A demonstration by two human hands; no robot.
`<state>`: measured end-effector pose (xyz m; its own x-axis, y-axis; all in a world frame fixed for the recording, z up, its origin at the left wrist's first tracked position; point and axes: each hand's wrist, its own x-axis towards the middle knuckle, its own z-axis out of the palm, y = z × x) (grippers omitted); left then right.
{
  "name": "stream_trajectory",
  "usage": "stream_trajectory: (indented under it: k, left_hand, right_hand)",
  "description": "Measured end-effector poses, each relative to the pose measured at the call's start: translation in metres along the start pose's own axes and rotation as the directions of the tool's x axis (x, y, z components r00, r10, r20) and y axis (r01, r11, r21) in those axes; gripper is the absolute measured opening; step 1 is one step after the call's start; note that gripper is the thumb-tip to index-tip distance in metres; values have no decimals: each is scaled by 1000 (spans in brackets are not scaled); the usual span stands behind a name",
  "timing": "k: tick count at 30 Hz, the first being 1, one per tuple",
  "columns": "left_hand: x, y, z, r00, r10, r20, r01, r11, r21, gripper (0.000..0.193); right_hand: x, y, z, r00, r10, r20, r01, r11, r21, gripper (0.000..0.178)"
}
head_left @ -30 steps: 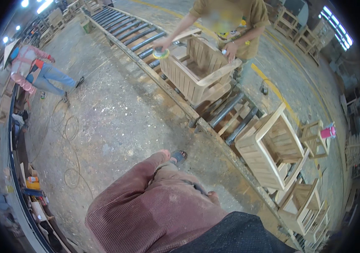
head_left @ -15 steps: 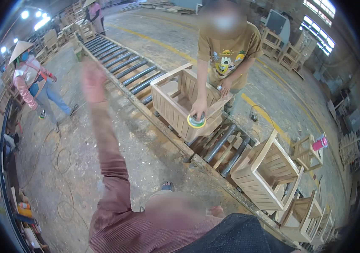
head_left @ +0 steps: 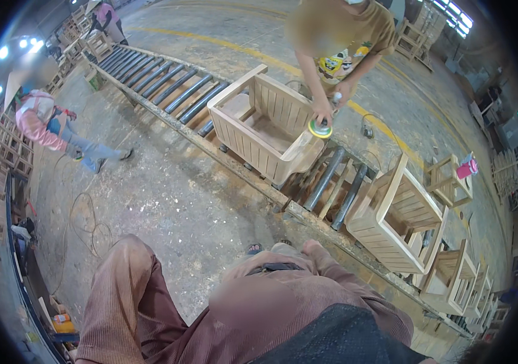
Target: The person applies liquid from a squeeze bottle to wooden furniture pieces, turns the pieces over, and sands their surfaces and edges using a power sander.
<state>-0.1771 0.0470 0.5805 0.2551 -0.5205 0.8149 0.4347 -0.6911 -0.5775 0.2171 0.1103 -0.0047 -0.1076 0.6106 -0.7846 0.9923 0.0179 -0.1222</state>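
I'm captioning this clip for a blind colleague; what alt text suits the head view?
A co-worker sands a slatted wooden crate on a roller conveyor with a round sander. The wearer's maroon sleeve fills the foreground, hands unseen; more crates stand right.

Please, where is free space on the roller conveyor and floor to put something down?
Rollers left of the wooden crate lie bare. The dusty floor between conveyor and cable is open. It is crowded at right, around stacked wooden frames.

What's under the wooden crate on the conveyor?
The wooden crate rests on dark metal rollers of the conveyor. The rollers directly beneath it are hidden by its body.
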Motion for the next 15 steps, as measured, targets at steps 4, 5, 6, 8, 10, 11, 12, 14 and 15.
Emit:
stream_trajectory:
  k: [4,5,6,8,10,11,12,14,15]
  left_hand:
    - [7,-3,7,1000,24,12,-24,999,34,33]
    - [7,-1,9,999,30,24,-31,999,45,33]
    - [6,0,12,999,35,34,-37,998,53,33]
    - [9,0,22,999,38,24,-39,998,50,33]
    - [9,0,32,999,40,14,-41,998,44,33]
    - [9,1,37,999,40,9,-40,998,41,33]
    - [9,1,41,999,42,6,-42,998,39,33]
    - [8,2,50,999,43,3,-43,998,36,33]
    - [9,2,55,999,40,-3,-40,999,27,33]
  right_hand:
    - [37,20,-11,994,21,-109,-22,1000,-11,34]
    - [30,12,-26,994,5,-105,-7,1000,-19,34]
    - [22,5,-45,995,16,-94,-6,995,97,34]
    - [5,-3,-64,996,45,-81,-26,974,223,35]
    - [1,-5,-67,986,87,-143,-33,939,343,28]
    - [-6,-4,-68,986,93,-140,-39,936,349,28]
    - [-19,-6,-72,991,81,-109,-39,938,345,28]
    - [-24,2,-68,995,70,-73,-41,938,345,29]
    - [-23,15,-56,998,56,-32,-42,944,327,30]
